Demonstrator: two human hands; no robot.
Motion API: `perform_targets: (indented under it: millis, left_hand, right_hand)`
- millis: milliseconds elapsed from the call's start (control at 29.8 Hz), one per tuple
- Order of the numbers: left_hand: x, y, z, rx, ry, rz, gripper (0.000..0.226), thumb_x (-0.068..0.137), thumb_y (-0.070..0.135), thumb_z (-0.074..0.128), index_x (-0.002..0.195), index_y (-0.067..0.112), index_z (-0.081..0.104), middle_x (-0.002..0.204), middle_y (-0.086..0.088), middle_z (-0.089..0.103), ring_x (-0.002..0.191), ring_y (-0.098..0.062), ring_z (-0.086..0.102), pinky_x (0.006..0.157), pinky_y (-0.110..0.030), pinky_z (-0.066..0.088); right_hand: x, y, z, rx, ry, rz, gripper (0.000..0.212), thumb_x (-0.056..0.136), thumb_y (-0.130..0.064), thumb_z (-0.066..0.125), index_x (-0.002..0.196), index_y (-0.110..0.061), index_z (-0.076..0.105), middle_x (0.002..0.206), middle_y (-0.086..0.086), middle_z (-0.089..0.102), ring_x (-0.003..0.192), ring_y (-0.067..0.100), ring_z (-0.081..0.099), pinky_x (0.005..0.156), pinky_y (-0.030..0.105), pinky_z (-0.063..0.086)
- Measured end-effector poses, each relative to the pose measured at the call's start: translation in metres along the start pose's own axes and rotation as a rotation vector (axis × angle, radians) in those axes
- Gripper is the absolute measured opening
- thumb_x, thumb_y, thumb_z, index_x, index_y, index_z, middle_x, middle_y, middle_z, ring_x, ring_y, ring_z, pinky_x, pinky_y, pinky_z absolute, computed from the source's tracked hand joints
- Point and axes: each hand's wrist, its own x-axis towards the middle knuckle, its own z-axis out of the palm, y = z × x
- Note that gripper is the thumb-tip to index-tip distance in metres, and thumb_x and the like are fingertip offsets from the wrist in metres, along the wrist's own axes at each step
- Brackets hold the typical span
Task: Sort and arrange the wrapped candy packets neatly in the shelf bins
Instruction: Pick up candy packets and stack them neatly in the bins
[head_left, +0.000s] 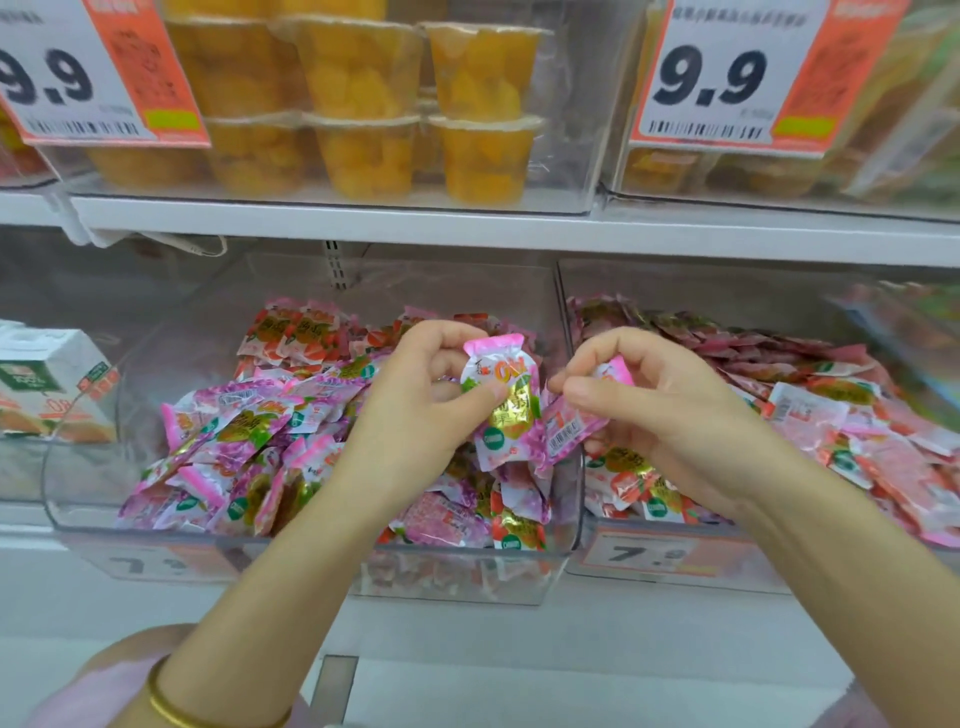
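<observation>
Fruit cups (363, 104), price tags (727, 78), carton (47, 384)

Both arms are bare all the way down: the left forearm (291, 561) and the right forearm (841, 561) carry no sleeve over any part that shows, and the left hand (415, 395) and right hand (649, 400) are ungloved, with short, plain nails on the thumbs. A slim gold bangle (157, 701), smooth and unpatterned, circles the left forearm near the lower left corner. Just beside it lies soft pale pink cloth (98, 696), part of the person's clothing, though which garment cannot be told. A faint lilac patch (862, 714) shows by the right forearm, too blurred to identify.
</observation>
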Motion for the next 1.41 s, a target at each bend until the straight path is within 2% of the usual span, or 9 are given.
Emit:
perform_targets:
  millis: [101,201,436,670,939,1039,1140,1274,1408]
  left_hand:
    - [0.001,0.002,0.005,0.005,0.042,0.034,0.033,0.081,0.014,0.07,0.108,0.025,0.053,0.101,-0.009,0.065,0.088,-0.025,0.066,0.081,-0.044,0.055]
    - [0.001,0.007,0.011,0.003,0.065,0.075,0.032,0.08,0.016,0.071,0.106,0.024,0.055,0.095,-0.007,0.065,0.082,-0.021,0.066,0.073,-0.034,0.056]
    - [-0.005,0.024,0.038,-0.098,-0.005,0.138,0.032,0.078,0.011,0.07,0.105,0.02,0.055,0.076,-0.002,0.066,0.069,-0.016,0.065,0.063,-0.023,0.053]
    - [0.0,0.032,0.079,-0.101,-0.139,0.075,0.026,0.083,0.014,0.065,0.104,0.026,0.056,0.089,0.003,0.069,0.084,-0.006,0.067,0.078,-0.022,0.054]
    - [0.008,0.041,0.128,-0.056,-0.247,0.083,0.039,0.075,0.003,0.073,0.101,0.024,0.053,0.09,0.008,0.061,0.077,0.001,0.06,0.07,-0.013,0.049]
    - [0.016,0.04,0.143,0.083,-0.26,0.101,0.04,0.078,0.014,0.073,0.106,0.028,0.05,0.101,0.013,0.054,0.082,0.003,0.057,0.071,-0.011,0.049]
    - [0.032,0.035,0.148,0.403,-0.253,0.209,0.034,0.087,0.03,0.062,0.117,0.028,0.046,0.111,0.014,0.048,0.092,0.005,0.053,0.078,-0.012,0.046]
    - [0.049,0.018,0.16,0.806,-0.366,0.359,0.039,0.094,0.034,0.048,0.129,0.017,0.046,0.135,0.0,0.04,0.128,-0.014,0.034,0.103,-0.023,0.026]
    - [0.05,0.008,0.183,0.985,-0.513,0.247,0.051,0.096,0.045,0.037,0.14,0.019,0.034,0.154,-0.005,0.016,0.143,-0.018,0.007,0.115,-0.033,0.011]
  right_hand:
    - [-0.006,-0.006,-0.01,-0.044,-0.133,0.029,0.038,0.06,-0.001,0.076,0.095,-0.007,0.061,0.096,0.009,0.068,0.07,0.015,0.062,0.063,0.024,0.052]
    - [-0.011,-0.007,-0.009,-0.134,-0.083,-0.012,0.036,0.065,0.011,0.076,0.091,-0.007,0.06,0.085,0.008,0.07,0.065,0.017,0.066,0.06,0.023,0.052]
    - [-0.016,-0.008,-0.018,0.038,0.05,-0.02,0.043,0.066,-0.023,0.072,0.103,-0.007,0.056,0.059,0.015,0.054,0.029,0.013,0.04,0.033,0.021,0.038]
    - [-0.025,-0.009,-0.067,0.042,0.127,0.035,0.032,0.071,-0.024,0.069,0.095,-0.007,0.06,0.051,0.005,0.055,0.03,0.01,0.038,0.033,0.02,0.038]
    - [-0.037,-0.007,-0.114,-0.055,0.14,0.102,0.024,0.078,-0.021,0.069,0.095,-0.006,0.059,0.055,0.013,0.051,0.033,0.015,0.041,0.035,0.023,0.038]
    - [-0.037,-0.007,-0.132,-0.058,0.14,0.167,0.013,0.084,-0.014,0.066,0.078,-0.006,0.058,0.044,0.006,0.039,0.031,0.011,0.03,0.034,0.017,0.027]
    - [-0.027,-0.005,-0.155,-0.057,0.321,0.2,0.013,0.083,-0.01,0.067,0.077,-0.006,0.056,0.038,-0.002,0.04,0.029,0.006,0.024,0.034,0.016,0.017]
    - [-0.005,0.004,-0.186,0.013,0.654,0.202,0.02,0.081,-0.01,0.069,0.097,-0.002,0.06,0.043,0.0,0.042,0.029,0.006,0.027,0.034,0.014,0.021]
    - [0.013,0.011,-0.193,0.129,0.8,0.179,0.026,0.085,-0.008,0.065,0.106,-0.007,0.05,0.059,0.005,0.042,0.03,0.005,0.034,0.035,0.015,0.035]
